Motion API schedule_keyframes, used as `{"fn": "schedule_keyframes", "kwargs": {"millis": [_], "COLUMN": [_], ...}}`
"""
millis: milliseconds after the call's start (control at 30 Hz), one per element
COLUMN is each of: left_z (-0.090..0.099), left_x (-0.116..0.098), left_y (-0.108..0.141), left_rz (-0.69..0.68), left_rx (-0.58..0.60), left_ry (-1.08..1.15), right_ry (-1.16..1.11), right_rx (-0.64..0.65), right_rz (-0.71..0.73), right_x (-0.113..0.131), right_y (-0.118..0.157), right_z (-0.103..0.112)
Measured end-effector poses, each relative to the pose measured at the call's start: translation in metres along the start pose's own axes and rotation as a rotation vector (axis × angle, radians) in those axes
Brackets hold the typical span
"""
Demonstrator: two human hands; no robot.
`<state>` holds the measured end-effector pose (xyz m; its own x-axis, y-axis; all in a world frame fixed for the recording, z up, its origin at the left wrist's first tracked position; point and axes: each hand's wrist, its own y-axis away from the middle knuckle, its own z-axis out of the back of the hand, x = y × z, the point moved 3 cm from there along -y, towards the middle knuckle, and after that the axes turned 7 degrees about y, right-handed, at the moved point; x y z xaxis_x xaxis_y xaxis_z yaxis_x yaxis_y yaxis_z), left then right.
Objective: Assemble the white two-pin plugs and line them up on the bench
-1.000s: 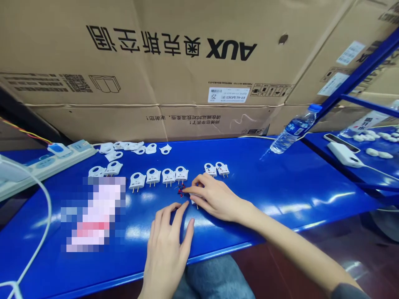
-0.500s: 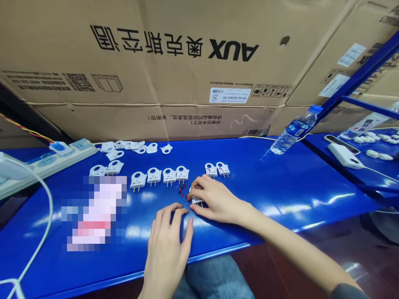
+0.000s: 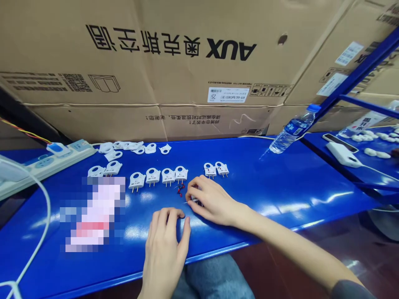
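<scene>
Curling the right hand (image 3: 210, 201) around a mostly hidden white plug (image 3: 195, 200) just right of some little red bits (image 3: 179, 193) on the blue table (image 3: 268, 182), resting the left hand (image 3: 165, 241) loose and seemingly empty nearby, and probably needing a soft, steady hold to stop slipping.
</scene>
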<state>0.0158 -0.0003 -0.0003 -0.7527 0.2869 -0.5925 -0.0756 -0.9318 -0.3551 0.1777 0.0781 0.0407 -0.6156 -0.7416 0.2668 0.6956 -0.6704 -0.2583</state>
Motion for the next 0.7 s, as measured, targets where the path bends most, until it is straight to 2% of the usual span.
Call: {"fn": "schedule_keyframes", "kwargs": {"millis": [167, 267, 433, 700], "left_z": [0.0, 0.0, 0.001, 0.0], "left_x": [0.001, -0.002, -0.004, -0.001], "left_y": [-0.001, -0.001, 0.0, -0.001], "left_rz": [-0.026, 0.001, -0.011, -0.022], "left_rx": [-0.003, -0.004, -0.004, -0.001], "left_ry": [-0.002, -0.003, -0.015, -0.036], "right_ry": [-0.122, -0.163, -0.165, -0.103], "right_rx": [-0.057, -0.035, 0.039, 0.056], "right_rz": [-0.136, -0.192, -0.2, -0.181], "right_x": [-0.011, -0.018, -0.02, -0.021], "right_y": [0.0, 0.002, 0.003, 0.003], "right_z": [0.01, 0.01, 0.009, 0.009]}}
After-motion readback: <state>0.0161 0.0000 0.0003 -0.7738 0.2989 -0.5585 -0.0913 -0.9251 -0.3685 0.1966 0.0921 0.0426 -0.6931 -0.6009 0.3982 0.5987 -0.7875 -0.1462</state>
